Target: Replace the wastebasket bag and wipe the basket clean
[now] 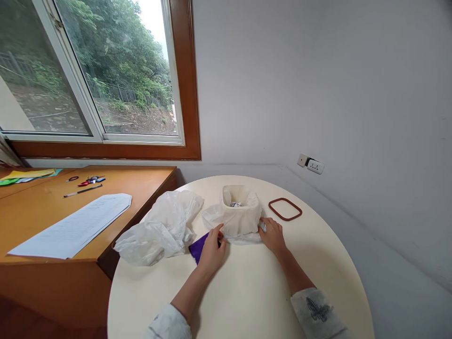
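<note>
A small bin stands on the round table, lined with a thin white plastic bag folded over its rim and hanging loose around its sides. Crumpled silvery scraps lie inside it. At the bag's front left edge, my left hand has its fingers bent and closed on the film. My right hand pinches a bunched fold of the bag at the lower right. Partly under my left hand lies a flat purple piece, perhaps a wrapper. A brown ring-shaped frame with rounded corners rests right of the bin.
Another crumpled white plastic bag lies on the left of the round table. A wooden desk adjoins it, with paper sheets, a pen and keys. Behind are a wall socket and a window.
</note>
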The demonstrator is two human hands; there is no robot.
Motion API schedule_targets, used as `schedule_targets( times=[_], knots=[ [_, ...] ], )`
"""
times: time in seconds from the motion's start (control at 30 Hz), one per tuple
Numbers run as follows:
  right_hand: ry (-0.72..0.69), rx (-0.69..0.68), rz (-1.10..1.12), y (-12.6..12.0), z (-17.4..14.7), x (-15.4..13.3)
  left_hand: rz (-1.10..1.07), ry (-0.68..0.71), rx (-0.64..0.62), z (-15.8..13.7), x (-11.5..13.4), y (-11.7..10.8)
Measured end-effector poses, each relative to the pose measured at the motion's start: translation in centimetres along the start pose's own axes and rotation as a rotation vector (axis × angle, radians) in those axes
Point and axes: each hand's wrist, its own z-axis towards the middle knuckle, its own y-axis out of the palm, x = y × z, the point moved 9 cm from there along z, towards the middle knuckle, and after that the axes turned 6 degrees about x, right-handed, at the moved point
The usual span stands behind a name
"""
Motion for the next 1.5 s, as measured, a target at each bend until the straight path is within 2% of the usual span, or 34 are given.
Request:
schedule_targets(
  times=[0.33, 0.67, 0.83, 0.93, 1.0, 1.13, 1.33, 1.5],
  knots=[
    [0.018, 0.027, 0.002, -0.5, 0.2, 0.1, 0.209, -0.022, 0.02, -0.1, -0.3, -0.8],
    [0.06, 0.095, 0.043, -1.2, 0.6, 0.9, 0.38, 0.013, -0.056, -0.1, 0.0, -0.6],
    [0.127, 0.19, -0.079, -2.5, 1.1, 4.0, 0.419, 0.079, -0.093, -0.2, 0.5, -0.2],
    [0.229, 0.15, -0.171, -2.0, 0.8, 6.7, 0.431, 0.088, -0.098, -0.2, 0.6, -0.2],
    [0.247, 0.102, -0.202, -1.4, 0.6, 7.6, 0.432, 0.086, -0.097, -0.2, 0.8, -0.3],
    [0.216, 0.11, -0.258, -1.2, 0.3, 7.3, 0.425, 0.094, -0.082, -0.3, 1.0, -0.6],
    [0.231, 0.163, -0.334, -3.1, 0.0, 6.2, 0.348, 0.131, -0.034, -0.3, 1.9, -1.1],
    [0.205, 0.197, -0.323, -4.0, -1.0, 5.7, 0.258, 0.105, 0.01, -0.4, 2.4, -1.9]
  ],
)
